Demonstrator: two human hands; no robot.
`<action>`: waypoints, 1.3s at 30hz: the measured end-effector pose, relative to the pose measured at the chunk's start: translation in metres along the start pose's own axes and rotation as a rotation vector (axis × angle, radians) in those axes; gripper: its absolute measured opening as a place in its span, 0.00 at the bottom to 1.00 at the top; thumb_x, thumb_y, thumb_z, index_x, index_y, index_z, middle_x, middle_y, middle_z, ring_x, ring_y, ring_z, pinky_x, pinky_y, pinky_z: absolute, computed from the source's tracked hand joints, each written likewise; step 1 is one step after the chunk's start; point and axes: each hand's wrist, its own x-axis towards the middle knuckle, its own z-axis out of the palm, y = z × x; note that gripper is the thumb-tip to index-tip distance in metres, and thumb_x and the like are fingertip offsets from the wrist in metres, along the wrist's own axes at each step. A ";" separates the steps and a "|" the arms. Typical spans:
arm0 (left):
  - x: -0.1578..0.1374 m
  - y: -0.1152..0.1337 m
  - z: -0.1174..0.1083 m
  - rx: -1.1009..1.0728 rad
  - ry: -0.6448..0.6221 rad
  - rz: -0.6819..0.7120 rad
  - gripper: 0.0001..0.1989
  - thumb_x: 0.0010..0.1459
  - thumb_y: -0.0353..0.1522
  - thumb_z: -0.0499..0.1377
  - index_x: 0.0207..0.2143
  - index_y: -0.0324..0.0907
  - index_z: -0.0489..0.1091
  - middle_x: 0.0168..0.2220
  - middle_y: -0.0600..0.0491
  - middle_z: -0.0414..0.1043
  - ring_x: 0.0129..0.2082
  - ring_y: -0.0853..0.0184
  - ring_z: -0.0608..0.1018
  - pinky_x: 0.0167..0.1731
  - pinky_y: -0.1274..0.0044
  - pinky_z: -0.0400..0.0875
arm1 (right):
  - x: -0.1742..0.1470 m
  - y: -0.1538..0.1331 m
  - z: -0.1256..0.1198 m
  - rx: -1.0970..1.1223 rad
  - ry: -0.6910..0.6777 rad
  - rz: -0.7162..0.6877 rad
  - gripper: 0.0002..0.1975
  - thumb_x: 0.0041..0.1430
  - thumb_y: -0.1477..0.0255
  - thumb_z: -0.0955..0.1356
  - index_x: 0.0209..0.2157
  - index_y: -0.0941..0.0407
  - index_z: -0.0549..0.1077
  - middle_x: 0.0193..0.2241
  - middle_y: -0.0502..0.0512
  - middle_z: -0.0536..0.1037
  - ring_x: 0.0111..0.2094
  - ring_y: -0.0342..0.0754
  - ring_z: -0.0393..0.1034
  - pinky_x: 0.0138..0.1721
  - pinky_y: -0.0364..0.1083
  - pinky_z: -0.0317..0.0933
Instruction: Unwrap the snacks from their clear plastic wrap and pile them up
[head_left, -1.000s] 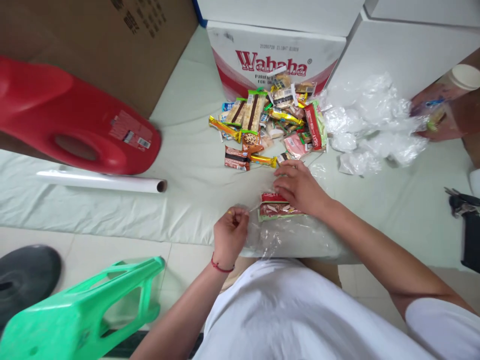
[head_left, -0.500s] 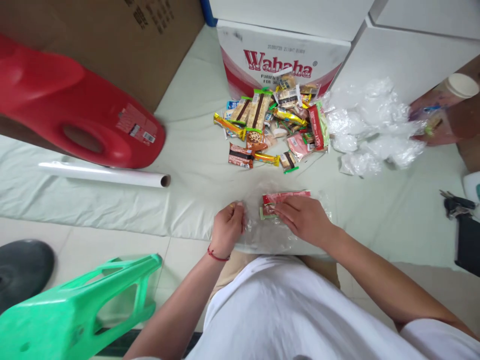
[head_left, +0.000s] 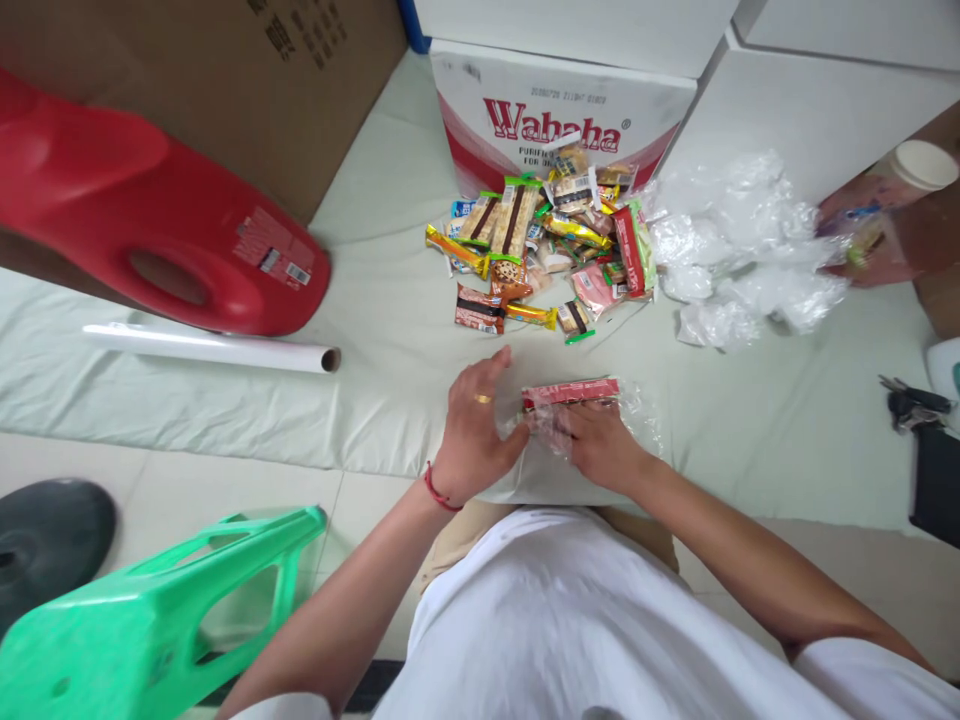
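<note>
A red-and-green snack packet (head_left: 576,392) lies at the front of the cloth-covered table, partly covered by clear plastic film (head_left: 551,428). My right hand (head_left: 606,448) grips the packet and film from the near right side, its fingertips partly hidden by the film. My left hand (head_left: 480,425) is open just left of the packet, fingers raised and spread, the thumb close to the film's left edge. A loose heap of wrapped snacks (head_left: 517,220) lies beyond both hands.
Bundles wrapped in clear film (head_left: 735,250) lie at the back right. A white roll (head_left: 217,348) and a red jug (head_left: 247,240) are on the left. The Wahaha carton (head_left: 562,100) stands behind the heap. A green stool (head_left: 150,610) is on the floor; keys (head_left: 911,405) lie far right.
My left hand has let go of the film's left side and opened. The film there is now folded over the packet. My right hand has shifted slightly toward me.
</note>
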 end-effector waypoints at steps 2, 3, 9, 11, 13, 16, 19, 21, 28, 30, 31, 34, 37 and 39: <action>0.007 -0.003 -0.001 0.009 -0.105 -0.017 0.43 0.53 0.31 0.61 0.71 0.41 0.52 0.57 0.42 0.73 0.58 0.52 0.75 0.62 0.58 0.66 | 0.000 0.000 0.002 -0.047 0.016 -0.019 0.18 0.73 0.75 0.60 0.50 0.53 0.80 0.40 0.58 0.81 0.41 0.53 0.70 0.42 0.51 0.55; 0.009 -0.006 -0.002 -0.005 -0.146 -0.042 0.42 0.51 0.29 0.59 0.70 0.41 0.56 0.54 0.44 0.75 0.56 0.54 0.76 0.61 0.59 0.68 | 0.000 0.000 0.003 -0.077 0.026 -0.031 0.18 0.74 0.75 0.59 0.48 0.54 0.80 0.37 0.58 0.80 0.39 0.53 0.69 0.41 0.50 0.54; 0.003 -0.034 -0.020 -0.275 -0.183 -0.315 0.18 0.47 0.28 0.54 0.38 0.42 0.80 0.32 0.52 0.76 0.36 0.63 0.78 0.43 0.71 0.73 | 0.001 0.000 0.005 -0.178 -0.007 -0.128 0.22 0.73 0.78 0.60 0.63 0.52 0.71 0.41 0.57 0.79 0.40 0.52 0.69 0.41 0.50 0.52; 0.001 -0.043 -0.025 -0.341 -0.124 -0.429 0.13 0.48 0.29 0.55 0.31 0.41 0.80 0.27 0.54 0.73 0.29 0.67 0.73 0.33 0.75 0.69 | 0.003 -0.003 0.003 -0.191 -0.061 -0.112 0.25 0.72 0.80 0.60 0.66 0.48 0.68 0.43 0.57 0.79 0.41 0.51 0.69 0.42 0.50 0.52; 0.002 -0.047 -0.029 -0.382 0.006 -0.515 0.11 0.48 0.30 0.57 0.30 0.40 0.80 0.25 0.55 0.70 0.26 0.69 0.69 0.28 0.76 0.63 | 0.005 -0.006 0.000 -0.203 -0.110 -0.090 0.26 0.72 0.80 0.61 0.65 0.46 0.69 0.42 0.57 0.78 0.41 0.51 0.69 0.42 0.50 0.53; 0.010 -0.035 -0.033 -0.353 0.205 -0.459 0.10 0.50 0.28 0.57 0.31 0.41 0.79 0.27 0.56 0.71 0.29 0.69 0.71 0.32 0.76 0.66 | 0.006 -0.010 -0.002 -0.223 -0.128 -0.084 0.24 0.72 0.79 0.61 0.64 0.47 0.70 0.42 0.58 0.77 0.40 0.52 0.69 0.42 0.51 0.54; 0.021 -0.002 -0.031 -0.262 0.157 -0.156 0.12 0.56 0.26 0.56 0.37 0.42 0.79 0.35 0.54 0.75 0.37 0.67 0.77 0.42 0.75 0.71 | 0.006 -0.012 0.001 -0.226 -0.096 -0.091 0.23 0.72 0.77 0.62 0.64 0.48 0.70 0.44 0.61 0.77 0.41 0.54 0.70 0.43 0.53 0.56; 0.028 0.022 -0.023 -0.241 -0.026 0.071 0.15 0.60 0.25 0.54 0.42 0.43 0.79 0.42 0.51 0.77 0.42 0.66 0.79 0.46 0.74 0.72 | 0.005 -0.013 0.007 -0.215 -0.049 -0.069 0.22 0.73 0.77 0.61 0.63 0.49 0.72 0.46 0.62 0.78 0.42 0.54 0.70 0.44 0.53 0.58; 0.052 0.028 0.022 -0.027 -0.616 0.338 0.19 0.65 0.26 0.50 0.49 0.42 0.79 0.46 0.46 0.78 0.45 0.60 0.79 0.48 0.69 0.74 | -0.001 -0.019 0.012 -0.096 -0.037 -0.041 0.15 0.71 0.78 0.64 0.50 0.54 0.81 0.44 0.61 0.81 0.49 0.57 0.70 0.54 0.57 0.59; 0.054 0.016 0.027 0.012 -0.655 0.344 0.19 0.67 0.28 0.50 0.50 0.43 0.79 0.45 0.46 0.78 0.44 0.61 0.78 0.46 0.71 0.73 | -0.012 -0.024 0.004 -0.045 -0.021 -0.029 0.16 0.72 0.77 0.64 0.54 0.54 0.79 0.47 0.60 0.81 0.50 0.56 0.69 0.52 0.56 0.61; 0.053 0.011 0.027 0.026 -0.656 0.349 0.19 0.68 0.29 0.50 0.49 0.43 0.79 0.44 0.45 0.77 0.43 0.61 0.78 0.44 0.72 0.73 | -0.021 -0.027 0.000 -0.010 -0.001 -0.015 0.16 0.73 0.75 0.64 0.57 0.54 0.77 0.49 0.60 0.80 0.50 0.55 0.69 0.52 0.55 0.62; 0.048 0.002 0.025 0.056 -0.651 0.374 0.19 0.69 0.30 0.49 0.49 0.44 0.79 0.42 0.46 0.76 0.41 0.61 0.77 0.42 0.72 0.72 | -0.052 -0.036 -0.006 0.055 0.062 0.082 0.23 0.72 0.61 0.67 0.63 0.57 0.72 0.55 0.64 0.77 0.54 0.58 0.67 0.55 0.57 0.63; 0.042 0.001 0.025 0.084 -0.659 0.385 0.21 0.71 0.31 0.48 0.55 0.47 0.77 0.42 0.47 0.76 0.42 0.60 0.76 0.44 0.70 0.72 | -0.079 -0.041 0.001 -0.004 0.129 0.203 0.31 0.68 0.55 0.70 0.63 0.62 0.70 0.59 0.70 0.73 0.60 0.64 0.62 0.60 0.62 0.61; 0.039 0.000 0.026 0.123 -0.663 0.397 0.22 0.71 0.30 0.47 0.58 0.48 0.76 0.43 0.46 0.76 0.44 0.58 0.76 0.47 0.68 0.72 | -0.090 -0.044 0.009 -0.041 0.192 0.241 0.23 0.69 0.62 0.70 0.59 0.60 0.74 0.57 0.67 0.76 0.58 0.62 0.64 0.59 0.61 0.62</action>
